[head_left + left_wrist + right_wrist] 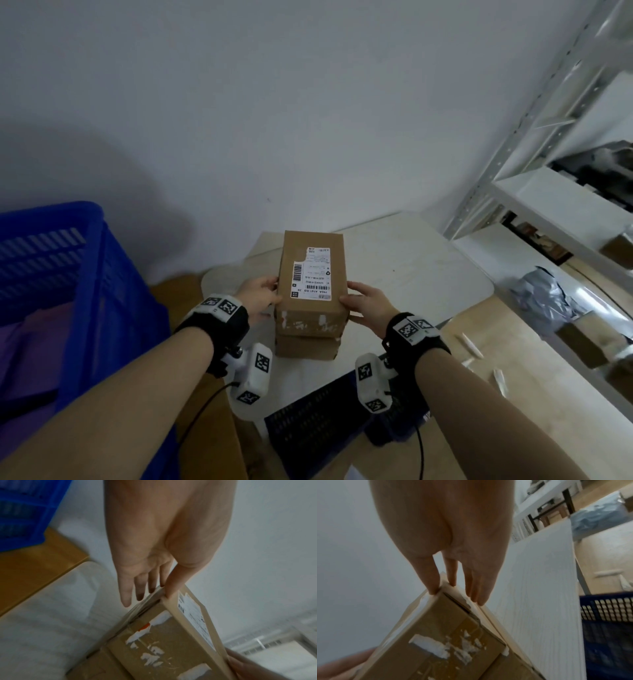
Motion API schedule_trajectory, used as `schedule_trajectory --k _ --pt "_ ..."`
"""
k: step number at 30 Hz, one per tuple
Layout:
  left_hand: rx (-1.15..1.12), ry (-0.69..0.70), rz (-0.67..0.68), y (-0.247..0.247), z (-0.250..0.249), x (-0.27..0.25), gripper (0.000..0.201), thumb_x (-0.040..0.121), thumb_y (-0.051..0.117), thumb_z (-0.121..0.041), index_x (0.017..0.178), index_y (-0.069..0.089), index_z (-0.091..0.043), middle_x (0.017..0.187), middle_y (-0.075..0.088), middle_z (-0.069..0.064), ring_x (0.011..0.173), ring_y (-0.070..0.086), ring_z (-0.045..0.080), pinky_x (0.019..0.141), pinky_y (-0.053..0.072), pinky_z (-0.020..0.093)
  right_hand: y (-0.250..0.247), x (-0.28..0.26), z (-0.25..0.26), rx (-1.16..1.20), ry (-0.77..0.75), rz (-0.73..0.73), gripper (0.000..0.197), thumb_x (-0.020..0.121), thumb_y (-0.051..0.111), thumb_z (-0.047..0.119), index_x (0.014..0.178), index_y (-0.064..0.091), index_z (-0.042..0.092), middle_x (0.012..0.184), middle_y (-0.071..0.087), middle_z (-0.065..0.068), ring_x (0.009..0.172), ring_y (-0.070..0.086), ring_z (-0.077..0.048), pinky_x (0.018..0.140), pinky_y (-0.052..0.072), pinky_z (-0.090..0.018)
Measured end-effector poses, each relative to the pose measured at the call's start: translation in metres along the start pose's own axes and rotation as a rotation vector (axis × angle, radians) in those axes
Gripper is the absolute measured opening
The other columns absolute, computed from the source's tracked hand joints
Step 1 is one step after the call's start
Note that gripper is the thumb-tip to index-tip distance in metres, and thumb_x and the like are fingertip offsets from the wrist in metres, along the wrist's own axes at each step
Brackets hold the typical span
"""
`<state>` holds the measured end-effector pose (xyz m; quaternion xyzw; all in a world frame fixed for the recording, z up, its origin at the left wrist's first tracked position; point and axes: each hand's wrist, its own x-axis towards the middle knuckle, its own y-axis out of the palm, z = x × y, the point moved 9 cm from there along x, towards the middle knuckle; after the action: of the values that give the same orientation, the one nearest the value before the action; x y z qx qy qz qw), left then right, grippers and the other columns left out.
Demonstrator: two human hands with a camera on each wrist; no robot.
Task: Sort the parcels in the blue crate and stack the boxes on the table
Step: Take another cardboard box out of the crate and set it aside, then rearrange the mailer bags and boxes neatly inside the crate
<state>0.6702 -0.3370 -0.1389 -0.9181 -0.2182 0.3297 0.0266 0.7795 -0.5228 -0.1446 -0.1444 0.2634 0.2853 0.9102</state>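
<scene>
Your left hand point(259, 297) and right hand point(365, 303) clamp the top box point(311, 274) between them, thumbs on top, fingers down its sides. It sits on a lower box point(306, 346), so a stack has begun. Blue crate point(51, 274) left of your left hand holds more, contents unclear. White table point(411, 270) underneath, metal shelving point(555, 192) beyond your right hand.

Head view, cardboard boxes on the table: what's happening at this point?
A person holds the top cardboard box between both hands, left hand on its left side, right hand on its right. It sits on a lower box on the white table, so a stack has begun. In the wrist views thumbs press the top edge and fingers lie straight along the sides. The blue crate stands to the left.
</scene>
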Motion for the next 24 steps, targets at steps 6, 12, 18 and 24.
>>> schedule_trajectory --k 6,12,18,24 --pt "0.624 0.195 -0.053 -0.022 -0.057 -0.033 0.056 0.092 0.057 -0.011 0.144 0.037 -0.011 0.148 0.041 0.014 0.133 0.043 0.028 0.110 0.038 0.034 -0.006 -0.025 0.057 -0.579 -0.164 -0.164 0.048 0.091 0.059 0.022 0.136 0.048 0.006 0.139 0.050 -0.016 0.127 0.049 -0.028 0.106 0.041 -0.039" --pt "0.860 0.367 -0.110 -0.074 -0.104 -0.086 0.043 0.095 0.050 -0.017 0.138 0.046 -0.014 0.144 0.045 0.010 0.130 0.046 0.026 0.105 0.038 0.032 0.044 -0.077 0.132 -0.887 -0.344 -0.188 0.045 0.096 0.049 0.025 0.136 0.048 0.006 0.139 0.051 -0.012 0.128 0.049 -0.026 0.104 0.039 -0.032" --pt "0.898 0.516 -0.197 -0.151 -0.130 -0.155 0.039 0.095 0.050 -0.020 0.133 0.052 -0.013 0.138 0.052 0.011 0.124 0.051 0.026 0.102 0.040 0.030 0.134 -0.140 0.198 -0.927 -0.519 -0.225 0.042 0.095 0.052 0.025 0.134 0.051 0.009 0.136 0.054 -0.011 0.126 0.051 -0.025 0.105 0.039 -0.032" --pt "0.977 0.600 -0.284 -0.248 -0.116 -0.221 0.039 0.093 0.050 -0.020 0.132 0.053 -0.014 0.138 0.051 0.010 0.125 0.050 0.025 0.103 0.038 0.029 0.248 -0.194 0.234 -0.923 -0.656 -0.238 0.038 0.094 0.054 0.025 0.129 0.057 0.010 0.130 0.059 -0.011 0.120 0.055 -0.025 0.100 0.040 -0.029"
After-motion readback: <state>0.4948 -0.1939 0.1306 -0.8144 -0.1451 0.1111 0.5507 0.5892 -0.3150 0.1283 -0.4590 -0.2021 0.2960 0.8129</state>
